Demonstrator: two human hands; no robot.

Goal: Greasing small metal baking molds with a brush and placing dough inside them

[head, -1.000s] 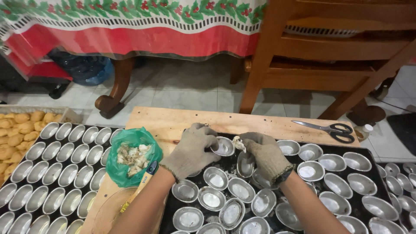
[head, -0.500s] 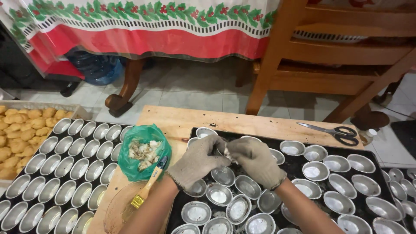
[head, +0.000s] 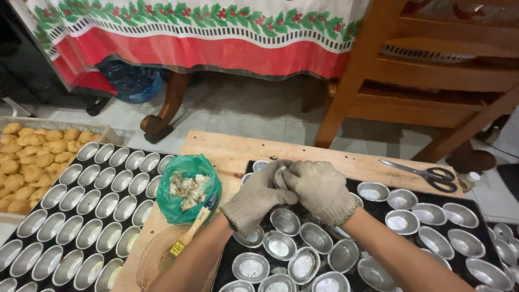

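Both my hands wear grey knit gloves and meet above a black tray [head: 476,201] of small oval metal moulds [head: 285,221]. My left hand [head: 254,199] and my right hand [head: 319,190] are pressed together around one small mould, mostly hidden between the gloves. The moulds under them are shiny, some with a whitish smear inside. A green plastic bag [head: 187,189] of pale crumbly filling lies just left of my left hand, on a wooden board [head: 227,151].
A yellow-handled brush [head: 190,231] rests in a glass bowl [head: 154,257]. Another tray of empty moulds [head: 86,211] lies at left, beyond it a tray of baked golden pastries [head: 27,167]. Scissors [head: 424,174] lie at the board's right. Behind stand a wooden chair and a table with a red cloth.
My hands have drawn closer together and shifted slightly toward the tray's near left part. The view has moved closer and a little left.
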